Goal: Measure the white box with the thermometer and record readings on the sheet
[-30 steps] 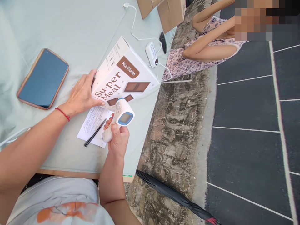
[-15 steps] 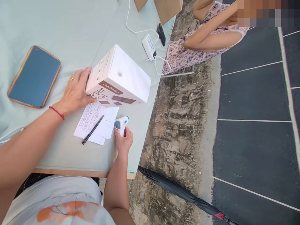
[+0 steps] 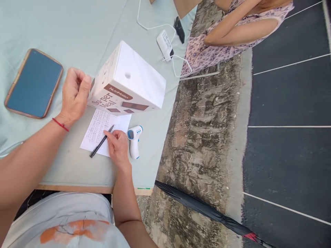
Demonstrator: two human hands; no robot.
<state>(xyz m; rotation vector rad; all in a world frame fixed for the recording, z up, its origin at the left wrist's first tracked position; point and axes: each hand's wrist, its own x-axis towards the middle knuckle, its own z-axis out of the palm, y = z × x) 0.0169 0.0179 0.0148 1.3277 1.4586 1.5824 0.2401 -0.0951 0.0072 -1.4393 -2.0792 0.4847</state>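
My left hand (image 3: 74, 91) is closed, fingers curled, just left of a white NutriMotion "Super Meal" box (image 3: 141, 74). Whether it touches the box I cannot tell. My right hand (image 3: 117, 144) has its thumb and fingers closed about a black pen (image 3: 98, 147) that lies slantwise on handwritten paper sheets (image 3: 89, 137). Part of the paper is hidden beneath the box and my right hand. To the right of that hand, a white and blue infrared thermometer (image 3: 134, 143) lies by itself on the table.
A tablet (image 3: 33, 82) in a brown case lies at the left of the cloth-covered table (image 3: 69, 168). A white device (image 3: 164, 44) with a cable and a black object (image 3: 179, 30) are farther back. Another person (image 3: 232, 38) sits right; a folded umbrella (image 3: 196, 206) leans below.
My right hand has let go of the thermometer and moved left to the pen. My left hand has come off the box's side and curled closed.
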